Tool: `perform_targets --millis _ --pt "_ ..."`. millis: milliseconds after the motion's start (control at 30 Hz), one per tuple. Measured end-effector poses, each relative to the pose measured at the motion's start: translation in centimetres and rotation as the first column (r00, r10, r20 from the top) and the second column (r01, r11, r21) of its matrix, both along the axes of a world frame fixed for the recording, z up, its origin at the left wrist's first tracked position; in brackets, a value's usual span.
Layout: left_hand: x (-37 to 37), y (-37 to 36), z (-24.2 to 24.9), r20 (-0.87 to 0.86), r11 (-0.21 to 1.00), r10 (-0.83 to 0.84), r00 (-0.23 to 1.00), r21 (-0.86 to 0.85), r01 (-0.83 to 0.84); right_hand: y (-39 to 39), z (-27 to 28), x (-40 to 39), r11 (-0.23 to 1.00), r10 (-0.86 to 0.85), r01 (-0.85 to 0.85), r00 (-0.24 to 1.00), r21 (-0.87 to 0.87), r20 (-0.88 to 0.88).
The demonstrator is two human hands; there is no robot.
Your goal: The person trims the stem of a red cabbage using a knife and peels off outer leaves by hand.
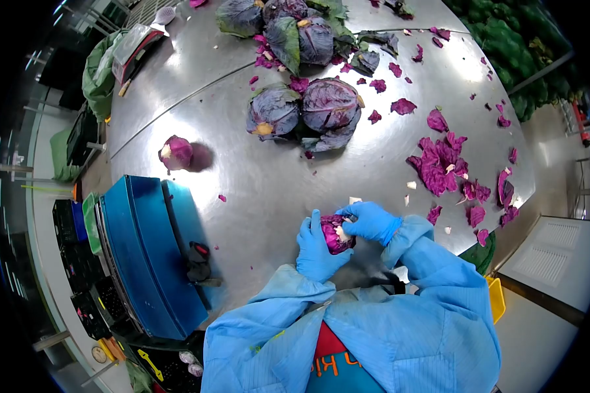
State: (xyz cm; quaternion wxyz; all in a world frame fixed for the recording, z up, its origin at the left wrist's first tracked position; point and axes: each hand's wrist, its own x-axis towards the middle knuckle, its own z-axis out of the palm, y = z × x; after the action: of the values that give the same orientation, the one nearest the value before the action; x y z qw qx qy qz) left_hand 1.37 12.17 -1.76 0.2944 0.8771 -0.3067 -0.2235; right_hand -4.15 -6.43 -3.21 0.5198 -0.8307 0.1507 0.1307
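In the head view, a small red cabbage (336, 240) is held just above the near part of a metal table (242, 177), between two blue-gloved hands. It is clamped in the left hand (318, 252), whose palm and fingers are wrapped along its side, seemingly so that it is steadied while the pale stem end is left exposed. The fingers of the right hand (373, 223) are closed onto that end from the other side; whether a leaf edge or the core is pinched cannot quite be made out at this size. Another stripped head (176, 153), glossy, round and magenta with a whitish base, is set apart on the left, perhaps so that it is kept away from the scraps. Beyond, whole cabbages (331, 105) are grouped within reach, their outer leaves dull, veined and bluish purple. Thin, crinkled leaf scraps (439, 164) are scattered on the right, probably where they were easily dropped. A smooth, boxy blue container (151, 255) is stood on the left, its flat side reflecting the light.
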Motion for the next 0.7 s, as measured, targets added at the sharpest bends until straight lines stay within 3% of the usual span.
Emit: perform_targets --millis 100,133,200,367,500,567,633,667,700 --pt "0.4 -1.0 1.1 0.201 0.998 0.035 0.979 -0.057 -0.024 1.6 0.7 0.2 0.990 0.052 -0.060 0.996 -0.128 -0.066" --pt "0.1 -1.7 0.6 0.246 1.000 0.012 0.969 0.022 -0.018 2.3 1.6 0.4 0.971 0.070 -0.087 0.994 -0.224 -0.083" --pt "-0.6 -2.9 -0.7 0.329 0.983 -0.045 0.943 0.183 -0.017 2.7 2.4 0.5 0.966 0.055 -0.077 0.994 -0.246 -0.094" --pt "0.4 -2.7 -0.6 0.239 0.996 0.023 0.971 0.074 -0.042 2.5 2.1 1.5 0.975 -0.015 -0.020 0.988 -0.220 -0.156" --pt "0.7 -2.5 0.3 0.022 0.990 0.093 0.995 0.107 -0.095 3.3 1.0 0.4 0.964 -0.150 0.147 0.989 -0.221 0.005" --pt "0.4 -1.1 -0.1 0.126 0.990 0.097 0.987 -0.114 -0.083 3.3 -0.5 -0.4 0.941 -0.304 0.311 0.950 -0.131 0.069" --pt "-0.1 1.0 -0.4 0.147 0.962 0.113 0.983 -0.264 -0.071 -1.3 -5.9 -2.8 0.785 -0.527 0.499 0.849 -0.366 0.026" --pt "-0.1 2.3 -0.6 0.121 0.949 0.116 0.986 -0.306 -0.074 -4.6 -7.1 -5.4 0.770 -0.624 0.611 0.781 -0.182 -0.015" --pt "0.1 3.1 -1.1 0.092 0.933 0.132 0.987 -0.348 -0.092 -6.9 -5.5 -7.0 0.705 -0.621 0.560 0.784 -0.436 0.002"
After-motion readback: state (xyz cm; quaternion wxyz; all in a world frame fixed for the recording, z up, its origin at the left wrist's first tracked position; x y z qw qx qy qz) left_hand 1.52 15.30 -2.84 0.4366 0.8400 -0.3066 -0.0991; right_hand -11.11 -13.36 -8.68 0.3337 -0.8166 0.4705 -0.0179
